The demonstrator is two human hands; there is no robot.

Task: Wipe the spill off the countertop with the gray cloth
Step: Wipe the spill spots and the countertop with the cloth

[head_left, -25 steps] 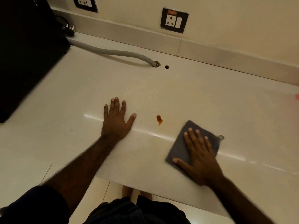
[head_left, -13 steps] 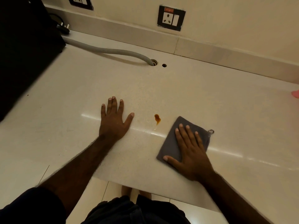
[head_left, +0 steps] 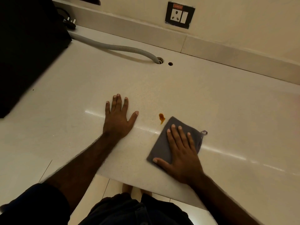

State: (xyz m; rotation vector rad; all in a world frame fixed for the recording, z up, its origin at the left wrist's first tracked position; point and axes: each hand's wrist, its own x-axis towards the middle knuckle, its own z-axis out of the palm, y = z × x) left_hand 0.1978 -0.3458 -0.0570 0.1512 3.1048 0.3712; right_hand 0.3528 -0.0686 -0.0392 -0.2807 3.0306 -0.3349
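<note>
A small brown spill [head_left: 161, 118] lies on the pale countertop [head_left: 211, 98]. Just to its lower right lies the gray cloth [head_left: 159, 146], flat, with its far corner almost touching the spill. My right hand [head_left: 181, 153] presses flat on the cloth with fingers spread, covering most of it. A small loop sticks out at the cloth's right corner. My left hand [head_left: 117, 117] rests palm down on the countertop to the left of the spill, fingers apart and holding nothing.
A gray corrugated hose [head_left: 116, 47] runs along the back into a hole, with a second small hole [head_left: 170, 63] beside it. A black appliance [head_left: 27, 51] fills the left. A wall socket [head_left: 179, 15] sits above. The counter's front edge is near my body.
My right hand has slid the cloth leftward along the countertop, bringing its corner close to the spill. My left hand has stayed in place.
</note>
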